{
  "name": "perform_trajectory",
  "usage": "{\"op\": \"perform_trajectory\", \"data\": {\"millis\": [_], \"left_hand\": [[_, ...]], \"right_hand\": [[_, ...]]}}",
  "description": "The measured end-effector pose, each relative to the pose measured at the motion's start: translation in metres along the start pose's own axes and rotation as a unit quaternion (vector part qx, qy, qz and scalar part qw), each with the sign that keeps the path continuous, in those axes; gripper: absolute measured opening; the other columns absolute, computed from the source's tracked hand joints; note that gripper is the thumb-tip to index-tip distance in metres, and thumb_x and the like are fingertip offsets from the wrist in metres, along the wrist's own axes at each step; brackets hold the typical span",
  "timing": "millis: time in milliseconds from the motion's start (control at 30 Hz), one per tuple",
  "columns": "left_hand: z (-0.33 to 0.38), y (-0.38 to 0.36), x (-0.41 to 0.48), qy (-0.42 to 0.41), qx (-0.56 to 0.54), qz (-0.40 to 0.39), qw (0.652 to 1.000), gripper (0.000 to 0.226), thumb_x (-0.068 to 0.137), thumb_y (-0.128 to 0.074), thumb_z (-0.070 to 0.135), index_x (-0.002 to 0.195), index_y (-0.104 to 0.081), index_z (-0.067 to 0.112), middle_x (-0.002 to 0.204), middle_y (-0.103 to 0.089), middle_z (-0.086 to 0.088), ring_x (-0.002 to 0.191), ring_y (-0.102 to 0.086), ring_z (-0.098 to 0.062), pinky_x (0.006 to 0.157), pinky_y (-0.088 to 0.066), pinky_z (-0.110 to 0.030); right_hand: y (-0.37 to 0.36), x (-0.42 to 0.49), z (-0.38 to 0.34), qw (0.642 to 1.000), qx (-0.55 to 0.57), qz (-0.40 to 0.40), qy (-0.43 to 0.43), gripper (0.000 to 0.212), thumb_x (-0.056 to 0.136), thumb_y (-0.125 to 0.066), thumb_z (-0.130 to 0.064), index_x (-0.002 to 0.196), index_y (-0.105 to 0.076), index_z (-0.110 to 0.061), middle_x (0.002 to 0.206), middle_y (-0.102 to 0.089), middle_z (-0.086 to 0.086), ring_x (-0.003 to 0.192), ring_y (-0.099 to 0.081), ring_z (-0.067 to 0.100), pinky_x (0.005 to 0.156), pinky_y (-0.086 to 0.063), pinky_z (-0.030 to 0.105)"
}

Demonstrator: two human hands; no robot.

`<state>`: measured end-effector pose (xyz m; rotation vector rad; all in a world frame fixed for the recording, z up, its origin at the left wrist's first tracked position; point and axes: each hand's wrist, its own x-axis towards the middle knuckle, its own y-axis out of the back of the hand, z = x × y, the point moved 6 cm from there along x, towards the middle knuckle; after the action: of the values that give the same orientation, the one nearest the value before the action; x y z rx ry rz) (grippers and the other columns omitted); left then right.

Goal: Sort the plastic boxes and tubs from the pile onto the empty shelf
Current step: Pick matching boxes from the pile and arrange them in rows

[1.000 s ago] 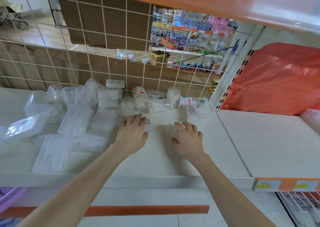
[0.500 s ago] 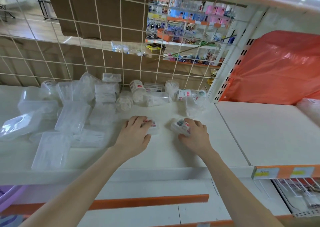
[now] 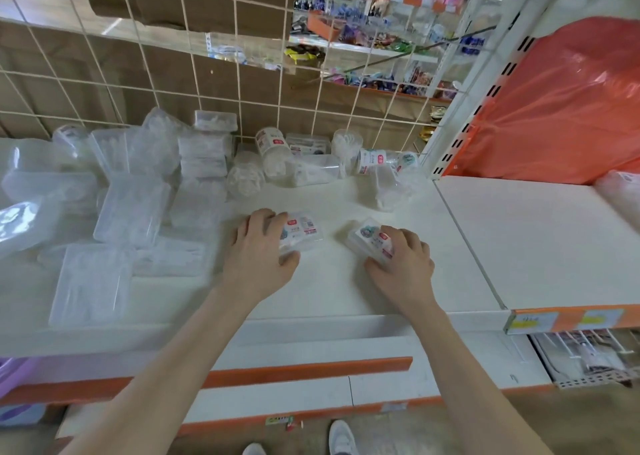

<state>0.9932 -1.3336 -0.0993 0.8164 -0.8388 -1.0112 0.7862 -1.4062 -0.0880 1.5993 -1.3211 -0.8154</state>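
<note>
A pile of clear plastic boxes (image 3: 128, 208) and round tubs (image 3: 273, 149) covers the left and back of the white shelf (image 3: 332, 291). My left hand (image 3: 259, 253) grips a small clear labelled box (image 3: 301, 231) lying on the shelf. My right hand (image 3: 401, 260) grips a second small labelled box (image 3: 369, 239), tilted on the shelf just right of the first. The empty shelf section (image 3: 540, 239) lies to the right, past a seam.
A wire grid (image 3: 239, 83) backs the shelf, with cardboard behind it. An orange plastic bag (image 3: 568, 108) fills the back of the right section. A purple basin (image 3: 14, 371) shows at the lower left. My shoes (image 3: 341, 437) stand on the floor below.
Both hands went from lying flat on the shelf to each gripping a small labelled box. The view has dropped and moved closer to the shelf.
</note>
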Motion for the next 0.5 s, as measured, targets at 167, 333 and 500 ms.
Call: {"op": "perform_trajectory", "data": {"millis": [167, 333, 500], "left_hand": [[-0.001, 0.004, -0.005, 0.039, -0.035, 0.012, 0.999, 0.061, 0.069, -0.062, 0.033, 0.121, -0.055, 0.002, 0.115, -0.056, -0.02, 0.099, -0.055, -0.04, 0.085, -0.045, -0.045], [0.002, 0.008, -0.007, 0.04, -0.06, 0.004, 0.997, 0.064, 0.068, -0.076, 0.03, 0.124, -0.054, 0.007, 0.121, -0.053, -0.014, 0.108, -0.051, -0.035, 0.091, -0.039, -0.039], [0.014, 0.014, -0.012, 0.019, -0.088, 0.002, 0.996, 0.07, 0.057, -0.064, 0.045, 0.119, -0.059, 0.012, 0.117, -0.058, -0.005, 0.107, -0.054, -0.028, 0.086, -0.044, -0.035]], "right_hand": [[-0.002, -0.002, 0.002, 1.0, 0.029, -0.007, -0.012, 0.06, 0.077, -0.063, -0.02, 0.134, -0.043, -0.02, 0.131, -0.044, 0.005, 0.118, -0.039, 0.03, 0.093, -0.031, 0.037], [-0.001, -0.004, 0.004, 0.999, 0.037, 0.006, 0.001, 0.057, 0.077, -0.064, -0.021, 0.131, -0.047, -0.019, 0.129, -0.048, 0.005, 0.115, -0.043, 0.029, 0.092, -0.033, 0.036], [0.0, -0.003, 0.008, 0.998, 0.06, 0.009, -0.002, 0.053, 0.076, -0.064, -0.021, 0.128, -0.05, -0.022, 0.129, -0.049, 0.0, 0.117, -0.043, 0.024, 0.093, -0.031, 0.036]]}}
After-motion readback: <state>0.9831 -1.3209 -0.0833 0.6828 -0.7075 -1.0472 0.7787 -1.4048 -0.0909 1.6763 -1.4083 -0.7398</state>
